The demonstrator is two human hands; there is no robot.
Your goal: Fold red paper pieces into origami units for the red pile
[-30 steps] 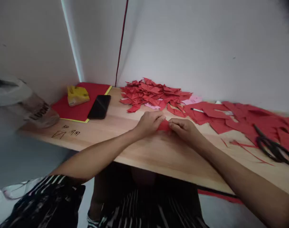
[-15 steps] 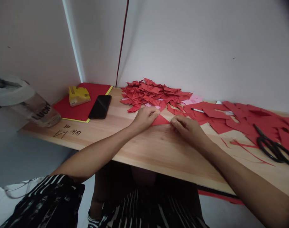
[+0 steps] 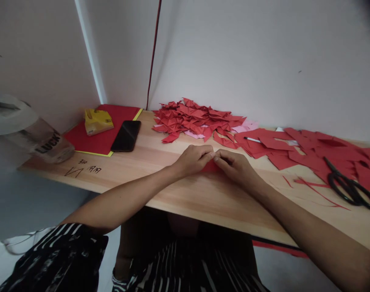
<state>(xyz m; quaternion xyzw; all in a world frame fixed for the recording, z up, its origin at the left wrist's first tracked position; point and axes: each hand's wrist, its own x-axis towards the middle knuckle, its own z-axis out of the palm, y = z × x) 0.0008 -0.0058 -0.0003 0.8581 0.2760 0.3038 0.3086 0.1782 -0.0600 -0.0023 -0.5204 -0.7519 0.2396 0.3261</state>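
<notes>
A piece of red paper lies at the middle of the wooden table, mostly covered by my two hands. My left hand is closed on its left part, thumb on top. From the other side, my right hand pinches the same paper with thumb and curled fingers. The fingertips of both hands meet over its upper edge. How the paper is folded there is hidden. Just behind the hands rises a pile of folded red paper pieces.
Loose red paper sheets cover the right side, with a white pen, paper strips and black scissors. At left are a phone, a yellow packet on red sheets, and a clear bottle.
My hands have come together, the left moving right and the right moving left, both a little nearer to me. The red paper between them is now mostly covered.
</notes>
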